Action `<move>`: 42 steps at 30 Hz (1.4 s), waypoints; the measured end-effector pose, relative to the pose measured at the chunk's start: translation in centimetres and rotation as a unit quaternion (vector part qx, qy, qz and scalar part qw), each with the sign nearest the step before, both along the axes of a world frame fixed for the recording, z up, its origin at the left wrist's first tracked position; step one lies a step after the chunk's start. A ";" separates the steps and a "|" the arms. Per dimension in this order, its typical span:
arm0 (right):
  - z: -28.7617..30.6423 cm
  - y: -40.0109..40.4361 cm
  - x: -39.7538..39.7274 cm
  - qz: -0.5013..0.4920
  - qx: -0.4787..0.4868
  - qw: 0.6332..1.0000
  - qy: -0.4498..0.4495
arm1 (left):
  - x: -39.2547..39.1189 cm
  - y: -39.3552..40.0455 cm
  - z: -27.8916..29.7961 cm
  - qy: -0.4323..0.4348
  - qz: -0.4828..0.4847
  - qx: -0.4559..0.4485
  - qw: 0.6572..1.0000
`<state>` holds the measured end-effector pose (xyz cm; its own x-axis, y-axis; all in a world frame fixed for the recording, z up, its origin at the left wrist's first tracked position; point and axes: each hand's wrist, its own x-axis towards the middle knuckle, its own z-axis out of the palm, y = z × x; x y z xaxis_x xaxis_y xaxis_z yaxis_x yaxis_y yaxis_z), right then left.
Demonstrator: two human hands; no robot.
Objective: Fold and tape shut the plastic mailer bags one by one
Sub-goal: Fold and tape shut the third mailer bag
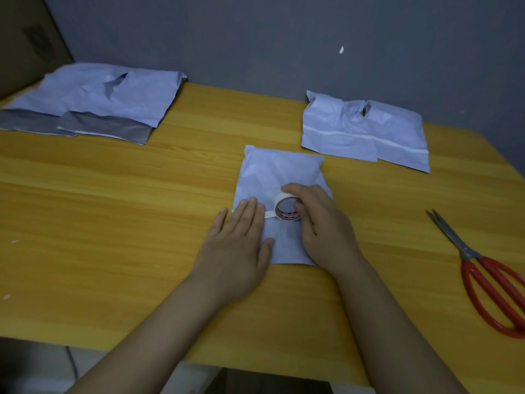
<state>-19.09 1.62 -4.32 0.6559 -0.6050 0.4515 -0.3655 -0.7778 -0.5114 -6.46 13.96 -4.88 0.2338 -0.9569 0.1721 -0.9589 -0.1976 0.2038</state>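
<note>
While the folded pale-blue plastic mailer bag [279, 177] lies mid-worktop, the left hand [238, 240] presses it flat with straight fingers, apparently anchoring the tape's free end. The right hand [321, 220] has its grip curled round the white tape roll [285, 210], apparently to draw a strip across the fold; red-handled scissors [480, 277] wait nearby.

Scissors [483, 277] red handle loops cut off by the right edge; print on the tape roll [287, 209] core too small to read; cardboard box [25, 38] cropped at upper left; right hand [324, 223] hiding part of the roll
</note>
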 end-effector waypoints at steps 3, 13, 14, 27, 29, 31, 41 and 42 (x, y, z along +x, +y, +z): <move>0.0 0.0 -0.1 -0.002 -0.003 1.000 0.000 | 0.1 0.0 0.0 0.008 -0.001 -0.003 1.000; 0.1 -0.1 -0.1 0.009 -0.029 1.000 0.000 | 0.0 0.3 0.0 0.011 0.000 0.001 1.000; 0.1 -0.1 -0.1 0.010 -0.032 0.999 -0.002 | 0.0 0.3 0.1 0.016 0.001 0.009 1.000; 0.1 -0.2 0.0 0.008 -0.064 0.998 -0.023 | -0.1 0.3 0.5 0.029 0.015 0.032 0.999; 0.1 -0.2 0.0 0.003 -0.071 0.997 -0.020 | -0.1 0.3 0.5 0.027 0.015 0.035 0.999; 0.1 -0.2 0.0 0.001 -0.073 0.997 -0.021 | -0.2 0.3 0.4 0.026 0.014 0.033 0.999; 0.3 -0.1 0.3 -0.024 -0.109 0.994 -0.002 | -0.2 0.2 0.4 0.025 0.017 0.036 0.999; 0.3 -0.2 0.3 -0.025 -0.110 0.994 -0.002 | -0.2 0.2 0.4 0.023 0.016 0.037 0.999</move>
<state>-18.81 1.47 -4.02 0.6259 -0.5223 0.5792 -0.4043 -0.8523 -0.3318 -6.62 14.18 -4.49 0.2709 -0.9584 0.0897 -0.9419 -0.2447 0.2303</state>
